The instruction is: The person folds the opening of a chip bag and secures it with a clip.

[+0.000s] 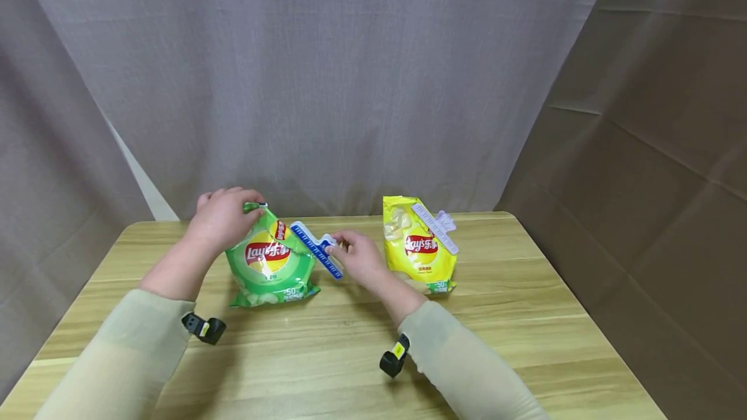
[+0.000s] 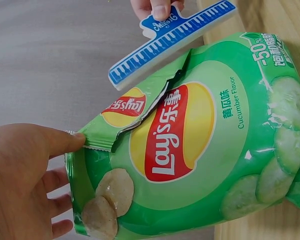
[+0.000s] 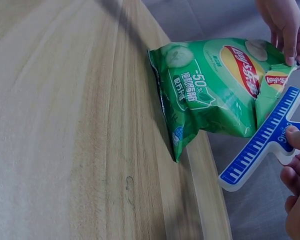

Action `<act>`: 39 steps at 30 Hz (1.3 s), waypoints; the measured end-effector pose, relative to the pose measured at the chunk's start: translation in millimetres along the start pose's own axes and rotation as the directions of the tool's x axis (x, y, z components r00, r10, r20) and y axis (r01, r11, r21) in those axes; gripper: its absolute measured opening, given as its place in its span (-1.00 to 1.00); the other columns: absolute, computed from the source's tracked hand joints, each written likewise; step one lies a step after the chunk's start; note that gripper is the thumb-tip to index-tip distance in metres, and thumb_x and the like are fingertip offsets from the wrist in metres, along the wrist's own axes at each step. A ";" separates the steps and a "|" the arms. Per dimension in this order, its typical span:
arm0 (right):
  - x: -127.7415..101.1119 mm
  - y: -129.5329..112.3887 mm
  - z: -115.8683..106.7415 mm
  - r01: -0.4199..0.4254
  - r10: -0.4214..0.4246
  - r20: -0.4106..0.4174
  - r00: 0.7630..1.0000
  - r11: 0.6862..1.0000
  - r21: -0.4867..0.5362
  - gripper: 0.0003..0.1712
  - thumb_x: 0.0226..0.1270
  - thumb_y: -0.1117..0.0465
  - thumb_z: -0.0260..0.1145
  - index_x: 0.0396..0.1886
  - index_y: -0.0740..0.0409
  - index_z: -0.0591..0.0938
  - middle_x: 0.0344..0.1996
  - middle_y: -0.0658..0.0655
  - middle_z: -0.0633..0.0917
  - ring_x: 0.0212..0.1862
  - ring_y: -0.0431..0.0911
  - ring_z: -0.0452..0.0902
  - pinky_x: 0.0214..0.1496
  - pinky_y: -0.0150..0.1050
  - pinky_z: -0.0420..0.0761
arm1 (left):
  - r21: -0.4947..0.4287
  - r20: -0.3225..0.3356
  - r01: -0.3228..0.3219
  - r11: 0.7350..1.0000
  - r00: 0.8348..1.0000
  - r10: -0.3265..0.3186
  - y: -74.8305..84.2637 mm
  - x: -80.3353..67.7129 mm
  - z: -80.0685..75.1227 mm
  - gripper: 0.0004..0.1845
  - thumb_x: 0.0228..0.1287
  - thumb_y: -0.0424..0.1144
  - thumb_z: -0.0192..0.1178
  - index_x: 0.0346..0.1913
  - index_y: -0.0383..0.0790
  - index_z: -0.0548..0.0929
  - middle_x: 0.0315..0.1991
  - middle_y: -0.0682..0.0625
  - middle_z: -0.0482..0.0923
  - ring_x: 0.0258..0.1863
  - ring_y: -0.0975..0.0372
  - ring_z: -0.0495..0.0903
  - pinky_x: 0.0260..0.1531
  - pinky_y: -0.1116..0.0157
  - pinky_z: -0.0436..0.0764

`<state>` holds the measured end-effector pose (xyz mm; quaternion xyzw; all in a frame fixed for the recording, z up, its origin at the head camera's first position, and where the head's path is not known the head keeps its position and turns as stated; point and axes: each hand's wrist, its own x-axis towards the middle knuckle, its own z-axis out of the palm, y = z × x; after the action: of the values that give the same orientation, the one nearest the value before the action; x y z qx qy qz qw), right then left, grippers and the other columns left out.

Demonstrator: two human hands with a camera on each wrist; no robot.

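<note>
A green Lay's chip bag (image 1: pixel 270 259) stands on the wooden table (image 1: pixel 350 349), its torn top folded over. My left hand (image 1: pixel 232 210) pinches the bag's top left corner, thumb (image 2: pixel 60 141) on the front of the fold. My right hand (image 1: pixel 343 249) pinches the handle of a blue clip (image 1: pixel 316 248) whose long bar lies along the bag's top right edge (image 3: pixel 264 141). I cannot tell whether the clip clamps the fold. The left wrist view has the blue clip (image 2: pixel 170 41) just above the torn edge of the green bag (image 2: pixel 190 140).
A yellow Lay's chip bag (image 1: pixel 417 246) stands to the right of my right hand, its top held by a pale lilac clip (image 1: pixel 436 225). Grey and brown cloth hangs close behind the table's far edge. Bare wood lies in front of both bags.
</note>
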<state>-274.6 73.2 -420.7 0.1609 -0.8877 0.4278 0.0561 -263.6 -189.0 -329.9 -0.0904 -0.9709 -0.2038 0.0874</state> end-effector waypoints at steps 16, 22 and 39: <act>5.0 1.0 2.1 -0.006 0.005 -0.011 1.000 0.996 -0.094 -0.70 0.32 0.09 0.40 0.01 0.06 0.76 -0.30 -0.02 0.70 -0.32 -0.16 0.47 -0.28 -0.30 0.50 | -0.003 0.010 -0.014 1.000 1.000 0.014 2.7 -1.1 -1.4 -0.69 0.44 -0.15 0.16 0.14 -0.16 0.63 0.23 -0.22 0.52 0.27 -0.17 0.34 0.29 -0.22 0.03; 4.2 -0.1 0.5 0.024 -0.025 -0.004 1.000 0.993 -0.113 -0.70 0.30 0.10 0.42 0.00 0.06 0.76 -0.28 -0.01 0.72 -0.35 -0.17 0.47 -0.32 -0.31 0.50 | -0.010 0.020 -0.018 1.000 1.000 0.018 3.5 -2.3 -3.2 -0.67 0.45 -0.13 0.14 0.16 -0.16 0.63 0.24 -0.21 0.51 0.29 -0.17 0.32 0.31 -0.22 0.00; 4.8 -7.8 2.9 0.055 -0.050 0.039 0.998 0.987 -0.153 -0.67 0.28 0.09 0.42 0.00 0.09 0.75 -0.03 0.10 0.73 0.02 0.00 0.62 0.10 -0.10 0.58 | -0.068 0.045 0.024 0.997 0.999 -0.021 -0.4 -3.6 -4.4 -0.66 0.48 -0.11 0.10 0.18 -0.15 0.62 0.13 -0.22 0.60 0.24 -0.16 0.36 0.35 -0.20 -0.08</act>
<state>-276.4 65.3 -415.6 0.1869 -0.9143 0.3535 0.0642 -259.6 -191.7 -326.9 -0.0869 -0.9660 -0.2359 0.0604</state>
